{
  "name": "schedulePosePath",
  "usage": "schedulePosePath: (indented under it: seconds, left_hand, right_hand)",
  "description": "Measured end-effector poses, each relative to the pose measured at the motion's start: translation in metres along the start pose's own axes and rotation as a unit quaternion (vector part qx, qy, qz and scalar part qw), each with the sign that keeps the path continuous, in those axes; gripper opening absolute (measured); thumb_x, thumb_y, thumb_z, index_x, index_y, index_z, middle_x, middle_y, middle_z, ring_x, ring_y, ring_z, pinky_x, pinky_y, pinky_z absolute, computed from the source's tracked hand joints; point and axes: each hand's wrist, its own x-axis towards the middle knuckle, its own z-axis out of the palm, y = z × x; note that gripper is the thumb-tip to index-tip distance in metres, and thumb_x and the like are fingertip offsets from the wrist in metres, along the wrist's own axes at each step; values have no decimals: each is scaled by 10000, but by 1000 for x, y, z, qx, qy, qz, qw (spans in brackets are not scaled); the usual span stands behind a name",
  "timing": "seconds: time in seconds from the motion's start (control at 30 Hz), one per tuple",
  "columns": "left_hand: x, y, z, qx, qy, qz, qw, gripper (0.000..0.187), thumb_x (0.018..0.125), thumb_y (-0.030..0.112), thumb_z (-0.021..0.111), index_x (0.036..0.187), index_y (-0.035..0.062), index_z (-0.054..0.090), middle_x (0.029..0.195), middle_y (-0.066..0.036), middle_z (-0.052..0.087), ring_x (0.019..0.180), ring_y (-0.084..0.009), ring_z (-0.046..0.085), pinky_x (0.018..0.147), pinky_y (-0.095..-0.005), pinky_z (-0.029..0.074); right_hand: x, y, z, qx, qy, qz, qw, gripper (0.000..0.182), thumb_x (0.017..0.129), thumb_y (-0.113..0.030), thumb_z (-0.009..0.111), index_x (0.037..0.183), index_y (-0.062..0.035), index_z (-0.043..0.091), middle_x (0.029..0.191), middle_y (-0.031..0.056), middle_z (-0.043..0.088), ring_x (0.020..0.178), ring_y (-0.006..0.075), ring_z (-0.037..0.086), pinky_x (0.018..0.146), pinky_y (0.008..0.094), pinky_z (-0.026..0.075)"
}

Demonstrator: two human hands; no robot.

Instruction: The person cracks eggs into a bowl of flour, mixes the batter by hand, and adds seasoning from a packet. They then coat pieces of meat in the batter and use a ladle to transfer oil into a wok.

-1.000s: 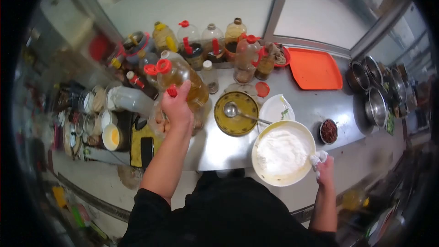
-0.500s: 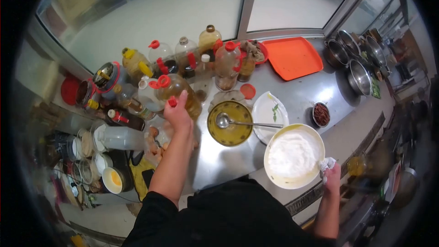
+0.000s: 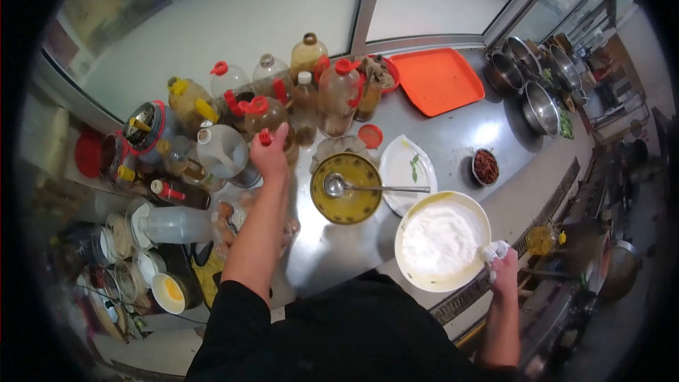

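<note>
My left hand (image 3: 271, 157) is closed on the red handle of an oil bottle (image 3: 260, 122) with a red cap, among other bottles at the back left. My right hand (image 3: 504, 270) is closed, gripping a white cloth (image 3: 494, 252) against the right rim of a pale bowl (image 3: 484, 215). White, fluffy stuff (image 3: 440, 237) fills much of that bowl, which is at the counter's front edge. Left of it sits a patterned bowl (image 3: 353, 210) of yellowish liquid, a metal ladle (image 3: 385, 188) resting across it. Between them lies a white plate (image 3: 399, 163) with a green sprig.
Behind are an orange tray (image 3: 438, 81) and several metal bowls (image 3: 541, 110). A small bowl of dark red dried pieces (image 3: 485, 168) is to the right. Eggs (image 3: 225, 218), a plastic bottle (image 3: 180, 226) and a cup with yellow contents (image 3: 170, 293) crowd the left side.
My left hand has moved the oil bottle back, closer to the other bottles, uncovering more of the white jug. My right hand keeps its hold on the bowl. The whole view has shifted slightly.
</note>
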Motion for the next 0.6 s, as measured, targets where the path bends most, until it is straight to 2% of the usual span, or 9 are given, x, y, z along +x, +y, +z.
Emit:
schedulePosePath:
  seconds: [0.07,0.23,0.3,0.33,0.43,0.47,0.53,0.57,0.6]
  left_hand:
    - [9,-2,-3,50,-34,9,998,265,725,185,758,779,49,537,702,37,477,638,-69,425,608,-214,382]
    - [12,6,-29,167,-113,18,979,309,739,237,738,862,17,559,760,-10,562,678,-88,505,654,-224,425]
    - [6,6,-48,279,-113,109,947,355,747,236,718,961,0,563,833,-64,603,756,-153,567,731,-270,454]
    - [2,11,-64,339,-123,89,928,430,749,254,705,1049,-9,545,929,-112,605,879,-215,574,811,-315,446]
    - [-19,29,-122,302,-142,-19,943,491,738,298,701,1078,-13,532,997,-150,587,959,-259,551,849,-344,429]
    - [-34,33,-140,308,-133,-21,942,491,738,298,701,1078,-13,532,997,-150,587,959,-259,551,849,-344,429]
    - [-67,39,-173,526,-179,69,828,509,742,295,678,1114,-11,512,1078,-188,561,1000,-294,545,859,-376,430]
    - [-81,39,-183,531,-172,67,827,509,742,295,678,1114,-11,512,1078,-188,561,1000,-294,545,859,-376,430]
    - [-95,37,-191,572,-160,92,799,506,751,276,658,1140,-7,501,1107,-207,545,1018,-314,538,875,-381,425]
  right_hand:
    - [0,-10,11,10,-8,46,999,68,763,-78,634,753,-20,601,623,-39,530,553,53,439,493,226,338]
    - [14,-3,38,-11,-48,34,998,79,767,-89,634,769,-14,609,623,-31,534,554,55,437,489,233,335]
    - [21,7,53,-10,-99,17,995,89,766,-92,634,775,-7,612,630,-26,540,562,57,444,497,234,341]
    - [24,11,61,-24,-119,2,993,104,777,-98,626,788,5,613,648,-11,560,586,78,468,523,258,372]
    - [35,35,88,-42,-180,-56,981,134,787,-115,621,799,18,610,677,16,584,633,102,505,571,286,405]
    - [40,45,95,-60,-216,-30,974,155,791,-132,616,819,20,610,714,48,606,679,122,532,616,303,424]
    - [38,43,120,-58,-248,-43,966,158,790,-138,614,825,16,609,716,65,610,676,134,539,619,307,427]
    - [38,44,129,-57,-270,-57,959,161,789,-143,611,832,12,609,719,81,614,673,146,547,623,311,430]
    - [43,62,140,-107,-275,-88,951,175,787,-158,609,850,5,611,729,136,623,659,225,576,622,347,442]
